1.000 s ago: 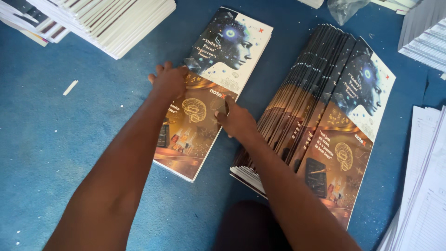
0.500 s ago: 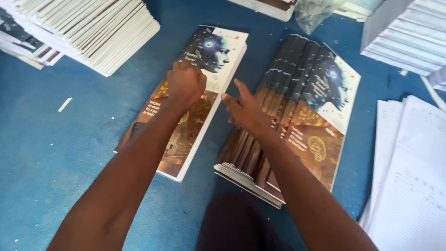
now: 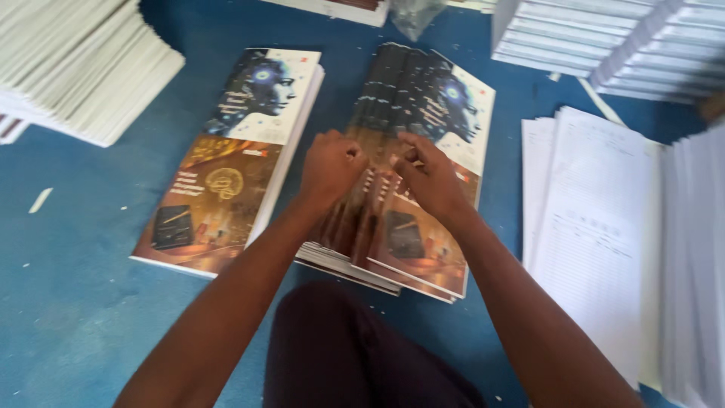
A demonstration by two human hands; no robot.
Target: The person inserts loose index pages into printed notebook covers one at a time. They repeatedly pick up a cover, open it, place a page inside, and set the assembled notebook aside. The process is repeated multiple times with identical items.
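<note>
Two piles of glossy printed covers lie on the blue floor. The left pile (image 3: 226,162) is squared up, showing a head in profile above an orange lower half. The right pile (image 3: 423,113) is fanned out sideways. My left hand (image 3: 331,168) rests with curled fingers on the fanned pile's left part. My right hand (image 3: 429,175) is just beside it, fingers pinching at the edge of the top covers. Whether a cover is lifted I cannot tell.
White printed sheets (image 3: 596,227) lie stacked at the right, with more stacks (image 3: 589,38) at the back right and a big stack (image 3: 75,68) at the back left. My dark-clothed knee (image 3: 355,355) sits at the bottom centre. A paper scrap (image 3: 39,200) lies at left.
Both hands have left the left pile and moved right onto the fanned pile. The view has also shifted, bringing the white sheets at right into sight.
</note>
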